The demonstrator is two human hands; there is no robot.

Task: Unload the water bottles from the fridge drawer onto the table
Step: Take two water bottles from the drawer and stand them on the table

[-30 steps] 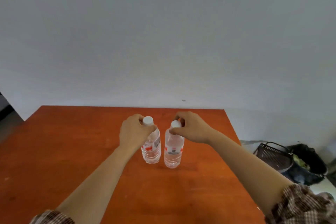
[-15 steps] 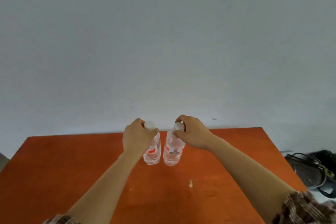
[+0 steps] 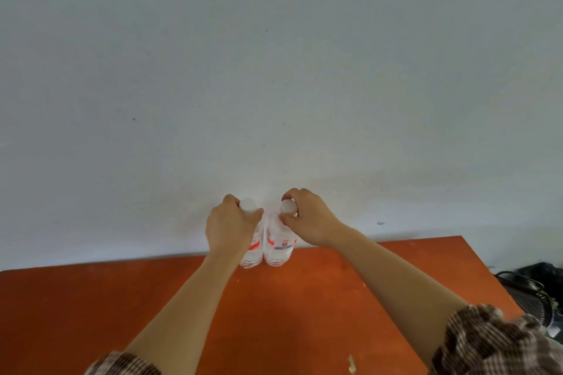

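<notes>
A plain pale grey-white painted wall (image 3: 274, 70) fills the upper view, rising behind the far edge of the orange-brown wooden desk (image 3: 91, 313). A few small dark specks mark it, one (image 3: 380, 223) low down, just above the desk's far right corner. A small pale torn scrap (image 3: 352, 364) lies on the desk near its front edge. Beyond the right edge sits a black ribbed wire object (image 3: 531, 298), and a dark crumpled mass (image 3: 545, 272) lies behind it; what they are cannot be told.

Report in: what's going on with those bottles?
Left hand grips left bottle at the neck; right hand grips right bottle likewise. Both upright, side by side, near far edge of table. Nothing blocking.
</notes>
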